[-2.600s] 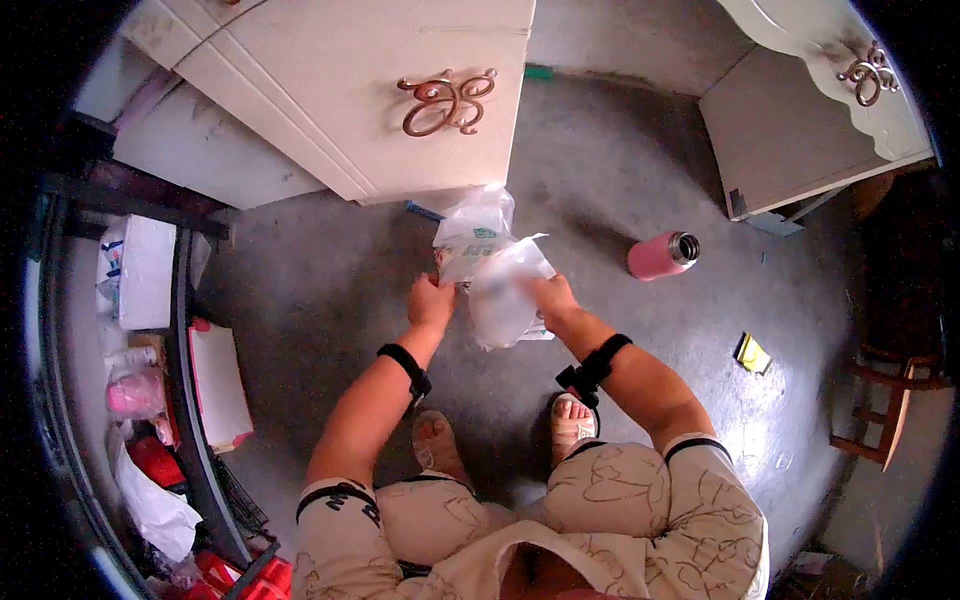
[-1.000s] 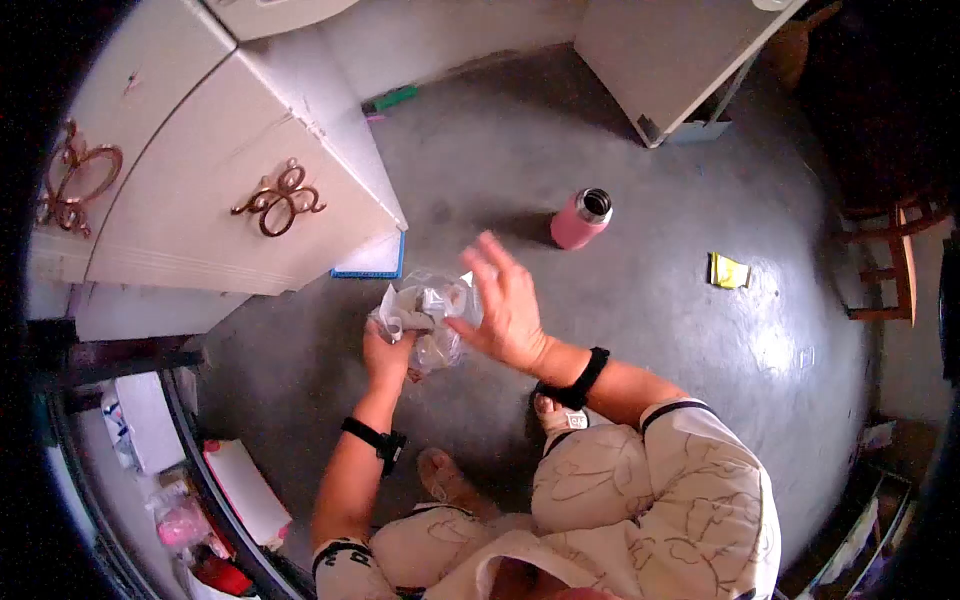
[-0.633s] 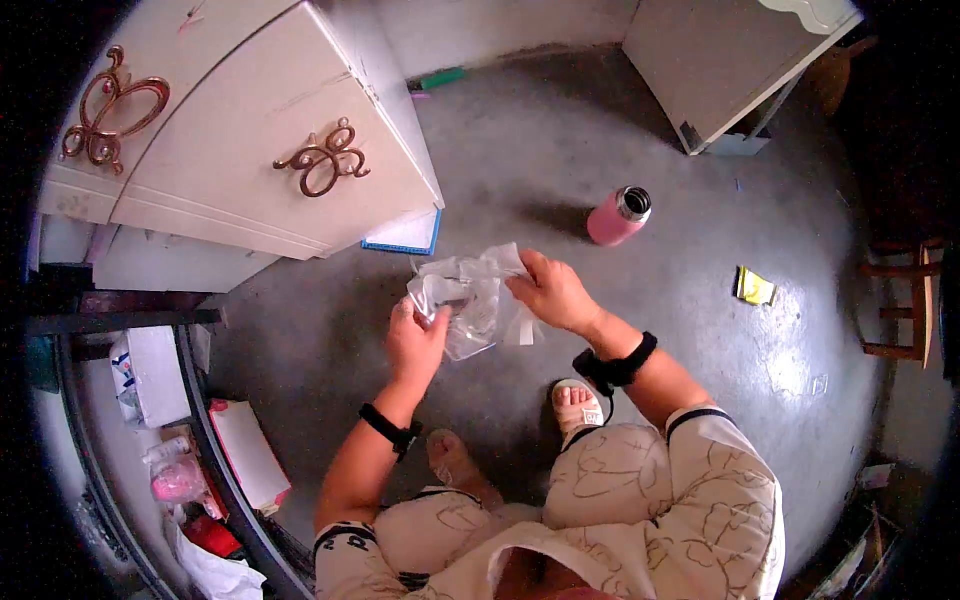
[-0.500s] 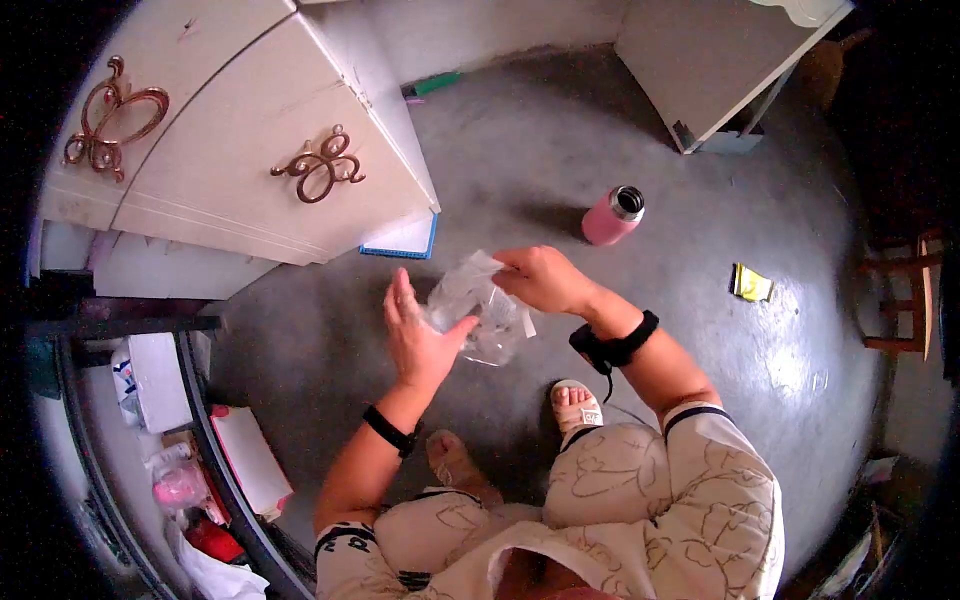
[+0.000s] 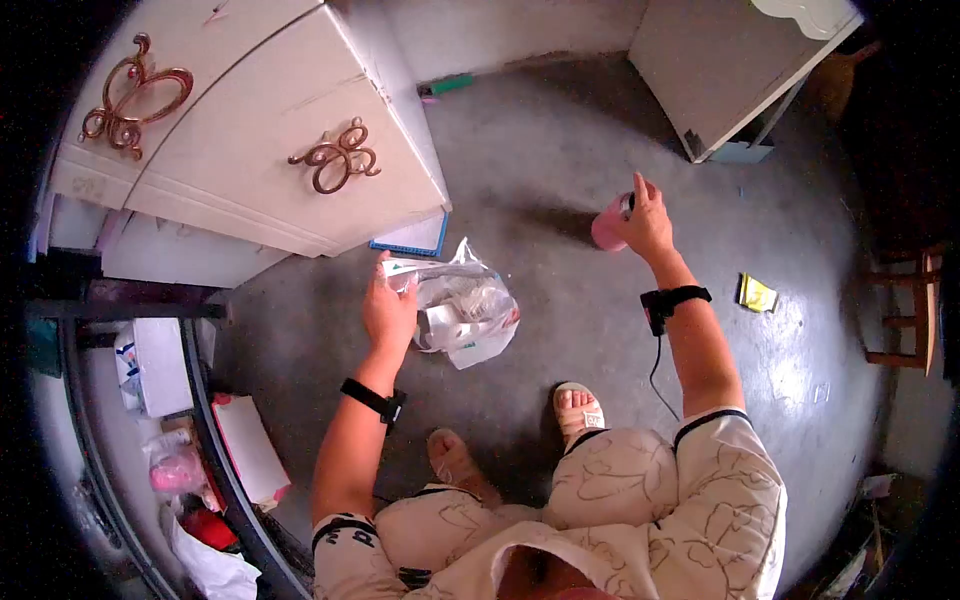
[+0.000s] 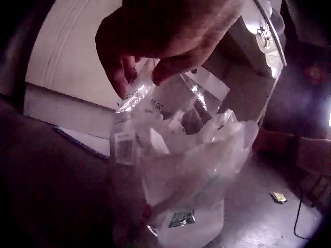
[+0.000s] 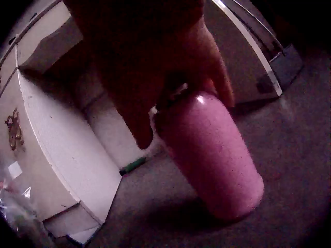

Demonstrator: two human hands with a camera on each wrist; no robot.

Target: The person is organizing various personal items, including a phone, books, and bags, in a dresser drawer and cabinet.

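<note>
My left hand (image 5: 388, 312) pinches the top edge of a clear plastic bag (image 5: 478, 298), which hangs to its right. White wrappers and papers (image 6: 207, 85) show inside the bag in the left wrist view, and green print marks its lower part. My right hand (image 5: 650, 225) is over the top of a pink bottle (image 5: 606, 231) that stands upright on the floor. In the right wrist view the thumb and fingers straddle the neck of the bottle (image 7: 217, 155), thumb hanging straight beside it. The hand covers much of its mouth.
A white cabinet (image 5: 240, 150) stands at the upper left, with a blue-edged board (image 5: 412, 238) by its base. A yellow packet (image 5: 757, 293) lies on the floor at right, near a wooden chair (image 5: 905, 320). A rack (image 5: 200, 400) with boxes lines the left.
My right hand has let go of the bag and moved up and right to the bottle. The left hand has gone from spread fingers to pinching the bag's edge.
</note>
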